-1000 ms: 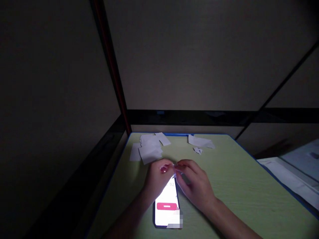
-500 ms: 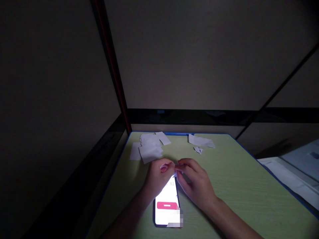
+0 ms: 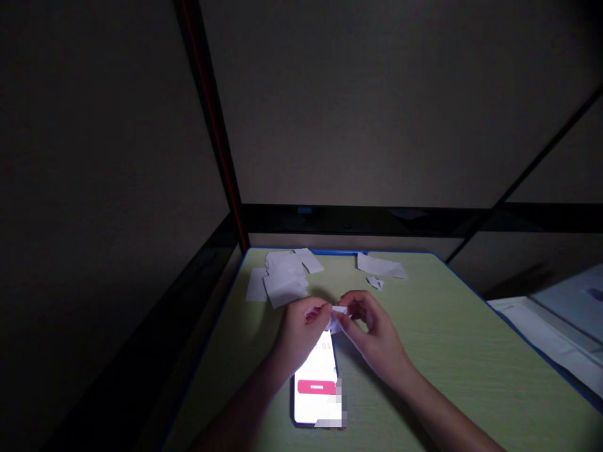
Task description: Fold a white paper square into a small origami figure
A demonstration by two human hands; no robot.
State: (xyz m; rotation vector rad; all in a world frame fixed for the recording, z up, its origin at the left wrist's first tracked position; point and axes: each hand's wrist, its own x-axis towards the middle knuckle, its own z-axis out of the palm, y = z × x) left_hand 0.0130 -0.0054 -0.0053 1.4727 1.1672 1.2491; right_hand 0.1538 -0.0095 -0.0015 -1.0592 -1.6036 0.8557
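Observation:
Between my two hands is a small piece of white paper (image 3: 338, 319), held above the top end of a lit phone (image 3: 315, 402). My left hand (image 3: 301, 333) pinches the paper's left side with thumb and fingers. On its right side, the thumb and fingers of my right hand (image 3: 374, 329) grip the paper too. The phone lies on the table with a white screen and a red button; its upper part is partly hidden by my left hand. Folds in the paper are too small to make out clearly.
Several white paper pieces (image 3: 285, 282) lie overlapping at the table's back left. A paper strip (image 3: 381, 265) and a small crumpled or folded scrap (image 3: 375, 283) lie at the back right. The green table (image 3: 452, 351) has a blue edge; walls stand behind and left.
My right hand has shifted its hold and its fingers have opened out somewhat, so more of the white paper shows between the hands. The left hand stays nearly in place.

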